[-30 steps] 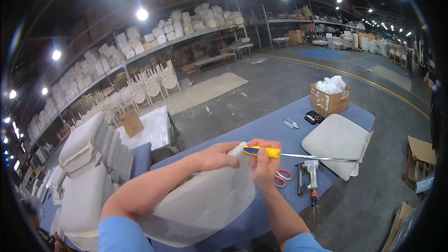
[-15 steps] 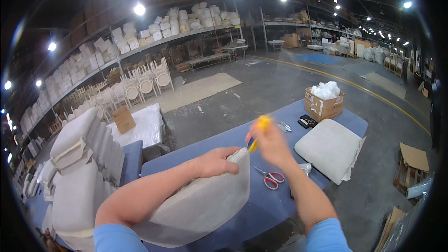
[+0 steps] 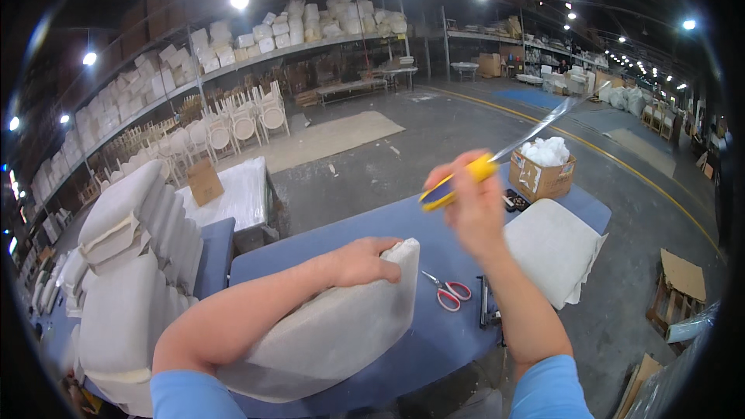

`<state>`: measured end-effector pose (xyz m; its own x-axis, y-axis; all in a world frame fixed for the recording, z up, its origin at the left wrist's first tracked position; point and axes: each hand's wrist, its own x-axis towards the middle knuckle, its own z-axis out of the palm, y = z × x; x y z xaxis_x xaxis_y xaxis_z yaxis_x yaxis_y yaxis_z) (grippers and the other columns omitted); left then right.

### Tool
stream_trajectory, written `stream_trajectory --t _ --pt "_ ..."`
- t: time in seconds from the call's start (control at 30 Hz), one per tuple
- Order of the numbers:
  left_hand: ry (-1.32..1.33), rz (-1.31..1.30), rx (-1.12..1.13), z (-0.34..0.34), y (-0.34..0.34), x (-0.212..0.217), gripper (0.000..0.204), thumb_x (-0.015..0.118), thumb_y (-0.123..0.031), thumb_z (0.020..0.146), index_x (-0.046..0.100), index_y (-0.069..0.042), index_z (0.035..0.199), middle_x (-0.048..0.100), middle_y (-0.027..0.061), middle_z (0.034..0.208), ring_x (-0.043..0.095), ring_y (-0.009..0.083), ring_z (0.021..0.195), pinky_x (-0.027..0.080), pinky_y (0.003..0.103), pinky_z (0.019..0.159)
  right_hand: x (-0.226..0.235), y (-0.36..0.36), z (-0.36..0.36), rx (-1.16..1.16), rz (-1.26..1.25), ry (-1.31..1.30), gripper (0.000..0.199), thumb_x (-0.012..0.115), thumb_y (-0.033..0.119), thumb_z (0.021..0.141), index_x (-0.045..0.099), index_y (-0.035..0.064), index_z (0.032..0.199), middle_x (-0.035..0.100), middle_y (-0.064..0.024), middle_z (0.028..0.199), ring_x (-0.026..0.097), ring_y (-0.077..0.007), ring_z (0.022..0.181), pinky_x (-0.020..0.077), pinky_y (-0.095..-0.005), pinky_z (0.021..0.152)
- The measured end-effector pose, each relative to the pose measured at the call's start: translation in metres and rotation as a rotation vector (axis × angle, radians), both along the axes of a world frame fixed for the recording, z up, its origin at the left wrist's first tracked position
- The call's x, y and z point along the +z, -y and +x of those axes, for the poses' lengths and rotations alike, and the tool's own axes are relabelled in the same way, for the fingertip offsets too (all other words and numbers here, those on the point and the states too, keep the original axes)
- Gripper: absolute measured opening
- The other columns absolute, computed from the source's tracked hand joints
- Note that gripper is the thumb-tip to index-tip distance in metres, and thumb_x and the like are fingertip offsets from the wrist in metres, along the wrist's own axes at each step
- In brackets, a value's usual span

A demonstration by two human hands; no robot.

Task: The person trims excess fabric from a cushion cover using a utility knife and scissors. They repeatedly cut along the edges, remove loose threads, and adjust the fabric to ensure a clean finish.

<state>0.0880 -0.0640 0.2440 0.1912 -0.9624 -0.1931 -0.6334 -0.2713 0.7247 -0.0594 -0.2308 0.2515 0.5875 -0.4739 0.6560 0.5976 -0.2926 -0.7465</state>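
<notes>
A pale grey, fabric-covered cushion (image 3: 334, 341) stands tilted on its edge on the blue table, close in front of me. My left hand (image 3: 361, 262) grips its upper edge by the raised corner, thumb on the near face and fingers behind. Above the table, my right hand (image 3: 469, 198) is closed around a long-shafted tool with a yellow-and-blue handle (image 3: 483, 168). Its thin silvery shaft points up to the right, smeared by motion and apart from the cushion. Red-handled scissors (image 3: 448, 295) lie open just right of the cushion. Beside them sits a dark metal tool (image 3: 487, 306), partly behind my right forearm.
Another flat cushion (image 3: 547, 252) lies at the table's right end, near a cardboard box (image 3: 541, 178) of white stuffing (image 3: 545, 152). Stacked cushions (image 3: 116, 287) rise at left. Beyond the blue table (image 3: 303, 240) stand a plastic-covered stack (image 3: 244, 186) and pale chairs (image 3: 240, 126).
My right hand has lifted away from the cushion's corner, up and to the right, bringing the tool's long shaft into view. The left hand keeps its hold on the cushion.
</notes>
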Motion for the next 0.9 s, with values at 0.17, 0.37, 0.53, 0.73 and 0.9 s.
stream_trajectory --t 0.17,0.37,0.53,0.73,0.9 --pt "0.021 0.015 0.009 -0.006 0.006 0.001 0.068 0.07 -0.028 0.081 0.059 -0.006 0.145 0.07 0.0161 0.124 0.064 0.0277 0.12 0.048 0.038 0.105 0.011 0.005 0.002 -0.055 -0.171 -0.193 0.022 0.058 0.027 0.108 0.055 0.0056 0.112 0.069 -0.0054 0.084 0.064 -0.0115 0.076 0.0513 -0.0314 0.071" --pt "0.065 0.077 0.079 0.003 0.01 -0.006 0.076 0.072 -0.03 0.082 0.054 -0.004 0.15 0.068 0.0158 0.129 0.064 0.0265 0.119 0.049 0.039 0.105 -0.006 0.006 0.017 -0.103 -0.419 -0.39 0.019 0.055 0.028 0.109 0.054 0.0099 0.114 0.07 -0.0036 0.088 0.061 -0.0102 0.071 0.0469 -0.0262 0.059" --pt "-0.069 0.078 -0.004 -0.007 0.009 0.006 0.073 0.072 -0.029 0.083 0.056 -0.003 0.149 0.068 0.0151 0.129 0.062 0.0251 0.121 0.047 0.038 0.106 -0.004 0.012 0.021 -0.019 -0.037 0.046 0.02 0.057 0.03 0.108 0.056 0.0099 0.112 0.071 -0.0035 0.087 0.061 -0.0099 0.071 0.0471 -0.0266 0.06" --pt "-0.004 0.044 -0.01 0.002 0.003 0.005 0.075 0.072 -0.033 0.083 0.056 -0.003 0.149 0.067 0.0197 0.132 0.062 0.0302 0.126 0.046 0.039 0.109 0.008 -0.002 -0.003 0.006 0.034 -0.151 0.016 0.056 0.024 0.11 0.056 0.0077 0.11 0.071 -0.006 0.098 0.057 -0.0097 0.065 0.05 -0.0273 0.063" --pt "0.549 -0.02 0.08 -0.002 -0.019 0.017 0.09 0.073 -0.044 0.089 0.038 -0.003 0.16 0.049 0.0278 0.154 0.054 0.041 0.138 0.043 0.044 0.116 -0.042 -0.01 -0.03 -0.008 0.364 0.102 0.015 0.056 0.022 0.11 0.056 0.0068 0.11 0.071 -0.0089 0.097 0.048 -0.0043 0.054 0.0421 -0.0236 0.048"
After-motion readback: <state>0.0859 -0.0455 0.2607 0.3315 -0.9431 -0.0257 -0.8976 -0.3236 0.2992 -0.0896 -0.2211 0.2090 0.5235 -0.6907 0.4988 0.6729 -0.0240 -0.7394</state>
